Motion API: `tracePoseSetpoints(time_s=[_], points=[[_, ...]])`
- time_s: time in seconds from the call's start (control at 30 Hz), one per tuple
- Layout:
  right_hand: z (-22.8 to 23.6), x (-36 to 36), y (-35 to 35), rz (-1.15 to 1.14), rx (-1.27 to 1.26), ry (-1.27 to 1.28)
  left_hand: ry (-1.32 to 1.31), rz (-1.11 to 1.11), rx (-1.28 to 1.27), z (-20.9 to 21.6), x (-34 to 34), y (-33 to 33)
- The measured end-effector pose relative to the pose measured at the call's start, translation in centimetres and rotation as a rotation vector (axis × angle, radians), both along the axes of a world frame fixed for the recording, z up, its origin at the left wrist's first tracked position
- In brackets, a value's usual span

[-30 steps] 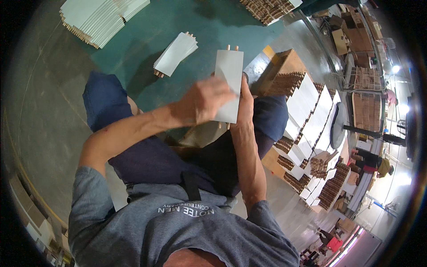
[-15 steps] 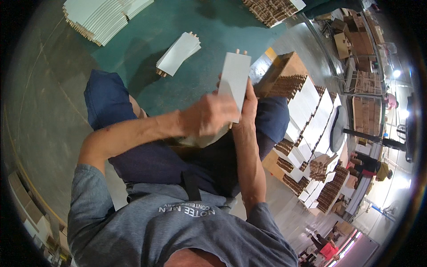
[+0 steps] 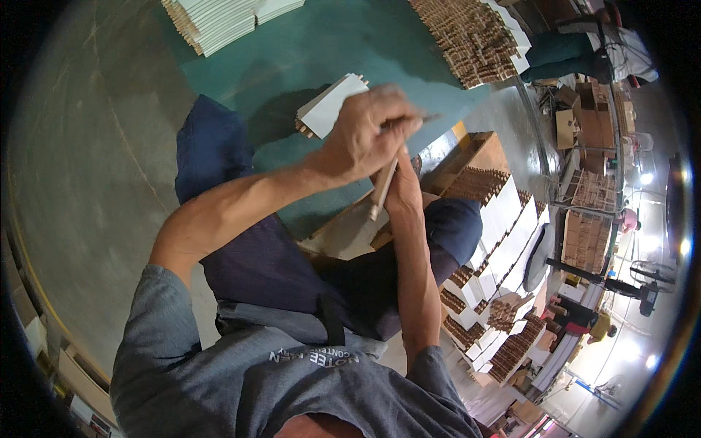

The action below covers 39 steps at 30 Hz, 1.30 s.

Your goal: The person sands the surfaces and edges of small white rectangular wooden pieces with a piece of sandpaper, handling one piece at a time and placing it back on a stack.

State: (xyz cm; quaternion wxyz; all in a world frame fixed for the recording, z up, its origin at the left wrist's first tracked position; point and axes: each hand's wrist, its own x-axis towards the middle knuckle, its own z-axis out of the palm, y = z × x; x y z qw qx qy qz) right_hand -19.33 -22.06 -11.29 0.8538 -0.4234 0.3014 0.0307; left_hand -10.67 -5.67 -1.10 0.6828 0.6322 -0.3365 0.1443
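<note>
My right hand (image 3: 406, 184) is closed round a white board (image 3: 383, 188), turned so that mostly its narrow, pale edge shows. The lower end of the board points towards my lap. Just above it, my left hand (image 3: 369, 131) is blurred, with its fingers pinched together. A thin dark sliver sticks out past those fingertips, too smeared to name. Beyond my left hand, a small stack of white boards (image 3: 330, 106) with wooden pegs at the ends lies on the green floor.
Large stacks of white pegged boards (image 3: 504, 219) stand by my right knee, next to a wooden crate side (image 3: 478, 153). More stacks lie at the far left (image 3: 219, 22) and far right (image 3: 471, 44). A black fan (image 3: 539, 257) stands to the right. Other people are in the background.
The board has turned from its broad white face to its edge. My left hand has lifted up and away from the board's lower end. The whole view has shifted slightly.
</note>
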Motion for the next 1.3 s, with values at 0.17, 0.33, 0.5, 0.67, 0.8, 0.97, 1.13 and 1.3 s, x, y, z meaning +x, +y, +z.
tracePoseSetpoints(time_s=[0.17, 0.33, 0.5, 0.67, 0.8, 0.97, 1.13, 1.3], points=[[-4.6, 6.1, 2.7, -0.062, -0.079, 0.014, 0.228, 0.195, -0.138, 0.6, 4.4, 3.0], [-7.1, 9.9, 5.1, -0.120, -0.313, -0.023, 0.356, 0.266, -0.277, 0.6, 6.6, 5.4], [-7.0, 10.7, 4.3, -0.113, -0.605, 0.036, 0.391, 0.184, -0.220, 0.2, 6.4, 4.1], [-4.8, 10.0, 4.2, 0.181, -1.253, 0.134, 0.466, 0.217, -0.203, -1.7, 7.9, 5.2], [1.9, 2.4, 4.0, 0.029, -0.789, -0.223, 0.599, 0.245, -0.136, 0.2, 6.6, 6.2], [12.7, -11.6, 0.5, -0.122, -0.692, -0.224, 0.777, 0.076, -0.195, -5.2, 11.6, 7.3], [10.4, -21.6, -8.2, -0.735, -0.445, -0.250, 0.860, 0.089, -0.159, -6.2, 11.7, 6.4], [-8.4, -29.1, -17.5, -1.021, 0.102, 0.075, 0.901, 0.057, -0.087, -9.0, 12.4, 5.2]])
